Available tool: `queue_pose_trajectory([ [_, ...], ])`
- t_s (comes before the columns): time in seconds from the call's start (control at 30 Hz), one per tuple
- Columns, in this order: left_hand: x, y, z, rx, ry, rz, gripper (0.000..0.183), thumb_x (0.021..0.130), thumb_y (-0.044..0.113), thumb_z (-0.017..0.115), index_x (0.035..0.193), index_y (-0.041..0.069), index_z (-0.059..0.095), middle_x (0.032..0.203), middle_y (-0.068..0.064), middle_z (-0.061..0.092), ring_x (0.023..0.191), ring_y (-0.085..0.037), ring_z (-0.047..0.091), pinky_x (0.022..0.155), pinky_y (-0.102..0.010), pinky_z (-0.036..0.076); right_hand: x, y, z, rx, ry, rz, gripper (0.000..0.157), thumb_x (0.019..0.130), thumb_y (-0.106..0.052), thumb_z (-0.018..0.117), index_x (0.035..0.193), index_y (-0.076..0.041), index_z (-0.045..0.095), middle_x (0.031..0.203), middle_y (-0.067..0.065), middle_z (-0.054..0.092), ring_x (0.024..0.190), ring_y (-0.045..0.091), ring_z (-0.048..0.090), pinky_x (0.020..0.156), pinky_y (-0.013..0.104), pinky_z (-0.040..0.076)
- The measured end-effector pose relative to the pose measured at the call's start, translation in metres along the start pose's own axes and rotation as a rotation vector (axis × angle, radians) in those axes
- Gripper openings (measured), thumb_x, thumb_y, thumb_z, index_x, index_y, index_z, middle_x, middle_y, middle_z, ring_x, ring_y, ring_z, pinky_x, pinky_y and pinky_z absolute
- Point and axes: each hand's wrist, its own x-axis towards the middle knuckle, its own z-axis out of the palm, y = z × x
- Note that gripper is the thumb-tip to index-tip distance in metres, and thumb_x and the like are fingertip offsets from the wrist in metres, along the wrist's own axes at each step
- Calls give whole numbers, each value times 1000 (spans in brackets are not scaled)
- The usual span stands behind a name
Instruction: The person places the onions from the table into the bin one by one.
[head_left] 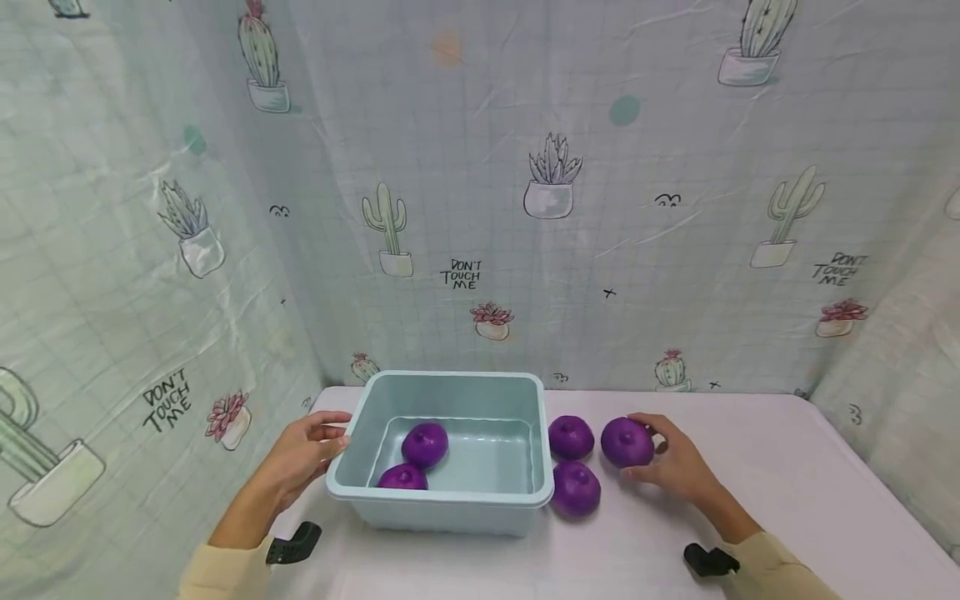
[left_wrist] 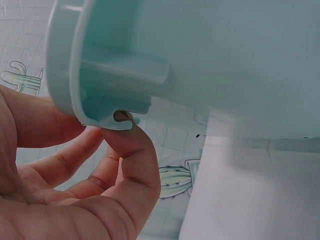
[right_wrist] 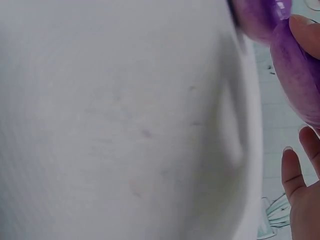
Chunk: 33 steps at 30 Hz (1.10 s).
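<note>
A light blue plastic bin (head_left: 450, 497) stands on the table with two purple onion-like balls inside, one ball (head_left: 425, 444) behind the other ball (head_left: 403, 477). My left hand (head_left: 309, 454) pinches the bin's left rim (left_wrist: 67, 65) between thumb and curled index finger. To the right of the bin, my right hand (head_left: 671, 461) grips another purple ball (head_left: 627, 442), thumb at the near side and fingers at the far side. Two more purple balls, a rear one (head_left: 571, 437) and a front one (head_left: 576, 489), sit between it and the bin.
The white table (head_left: 757, 467) extends to the right and in front of the bin. A cactus-print curtain (head_left: 570, 325) hangs close behind the table, with more of the curtain (head_left: 247, 350) along the left side.
</note>
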Motion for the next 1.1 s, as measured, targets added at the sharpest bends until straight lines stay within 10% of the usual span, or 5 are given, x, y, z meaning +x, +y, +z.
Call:
queue_pose_trajectory([
  [1.1,1,-4,-2,-29,-11,-10,47,97,15,61,140,7,47,118,-13,59,101,-22,62,93,-41,56,0,-113,-27,169,-139,-344,90,55,-13,96,135,-26,56,136,-1,58,114,2,57,95,22,51],
])
